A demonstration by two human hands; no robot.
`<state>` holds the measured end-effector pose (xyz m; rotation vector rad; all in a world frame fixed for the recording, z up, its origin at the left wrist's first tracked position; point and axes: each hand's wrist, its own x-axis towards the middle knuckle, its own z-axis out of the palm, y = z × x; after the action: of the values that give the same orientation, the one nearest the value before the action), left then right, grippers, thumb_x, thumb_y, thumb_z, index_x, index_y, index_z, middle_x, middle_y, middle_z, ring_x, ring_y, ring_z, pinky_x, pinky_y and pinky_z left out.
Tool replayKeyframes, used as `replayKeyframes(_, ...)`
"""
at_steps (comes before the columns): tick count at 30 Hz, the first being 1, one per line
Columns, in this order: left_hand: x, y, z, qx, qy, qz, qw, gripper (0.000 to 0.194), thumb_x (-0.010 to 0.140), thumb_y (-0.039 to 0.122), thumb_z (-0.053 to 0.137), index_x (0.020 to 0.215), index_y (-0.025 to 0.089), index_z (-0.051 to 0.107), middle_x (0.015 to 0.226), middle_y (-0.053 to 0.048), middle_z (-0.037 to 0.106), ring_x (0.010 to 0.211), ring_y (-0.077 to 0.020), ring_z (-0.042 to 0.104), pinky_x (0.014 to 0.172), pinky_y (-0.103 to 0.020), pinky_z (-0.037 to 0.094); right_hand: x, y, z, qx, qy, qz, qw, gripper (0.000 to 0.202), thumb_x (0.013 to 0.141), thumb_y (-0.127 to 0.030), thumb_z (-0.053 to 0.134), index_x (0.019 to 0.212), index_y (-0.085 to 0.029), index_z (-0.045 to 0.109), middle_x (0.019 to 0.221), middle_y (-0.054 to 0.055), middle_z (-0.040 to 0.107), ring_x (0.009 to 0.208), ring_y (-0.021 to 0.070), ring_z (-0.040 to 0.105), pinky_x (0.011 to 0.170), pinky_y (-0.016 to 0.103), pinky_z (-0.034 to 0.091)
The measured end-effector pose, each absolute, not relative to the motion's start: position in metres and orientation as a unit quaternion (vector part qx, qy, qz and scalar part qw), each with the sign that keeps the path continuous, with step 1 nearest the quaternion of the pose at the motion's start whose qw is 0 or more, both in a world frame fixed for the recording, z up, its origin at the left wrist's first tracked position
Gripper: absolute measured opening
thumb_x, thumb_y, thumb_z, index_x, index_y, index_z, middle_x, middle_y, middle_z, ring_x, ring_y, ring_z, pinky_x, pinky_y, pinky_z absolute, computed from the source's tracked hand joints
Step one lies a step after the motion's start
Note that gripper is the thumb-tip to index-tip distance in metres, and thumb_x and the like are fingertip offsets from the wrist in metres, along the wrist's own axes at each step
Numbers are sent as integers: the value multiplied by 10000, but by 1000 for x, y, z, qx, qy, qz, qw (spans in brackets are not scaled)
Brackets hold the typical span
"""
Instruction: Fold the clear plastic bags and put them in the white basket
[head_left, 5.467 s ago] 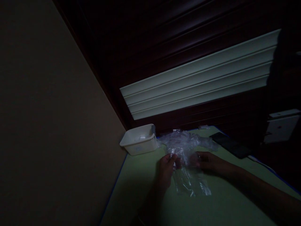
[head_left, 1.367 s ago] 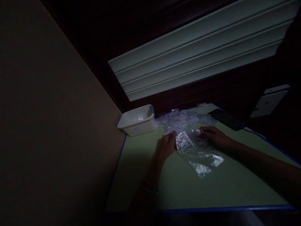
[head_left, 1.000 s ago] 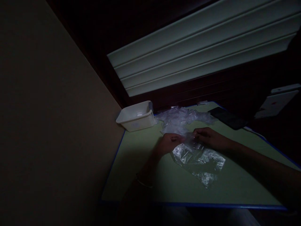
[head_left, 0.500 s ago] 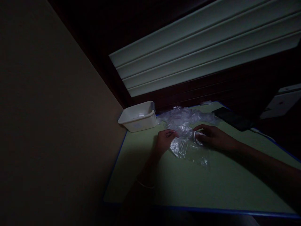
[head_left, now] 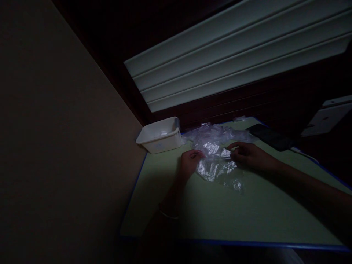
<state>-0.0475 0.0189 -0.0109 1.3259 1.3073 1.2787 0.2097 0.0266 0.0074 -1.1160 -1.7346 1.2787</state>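
Your left hand (head_left: 189,162) and right hand (head_left: 245,155) both pinch the clear bag (head_left: 213,171), neither nearer. It lies 4 o'clock off the left pinch, 7 off the right. Long axis probably 10-to-4; too dim to be sure.

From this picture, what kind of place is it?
Probably a dim corner indoors, perhaps in a home: a green table stands by a plain wall, with pale slats set in dark panelling behind it.
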Motion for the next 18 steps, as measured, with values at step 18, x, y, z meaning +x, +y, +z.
replayKeyframes(18, -44, 15, -13, 578, 506, 447, 458, 312, 702, 426, 763, 815, 141, 705, 821, -92, 752, 760, -197, 697, 700, -277, 524, 206, 20, 18, -439, -689, 481, 319, 348, 764, -468, 678, 922, -165, 743, 828, 88, 723, 695, 209, 627, 600, 316, 483)
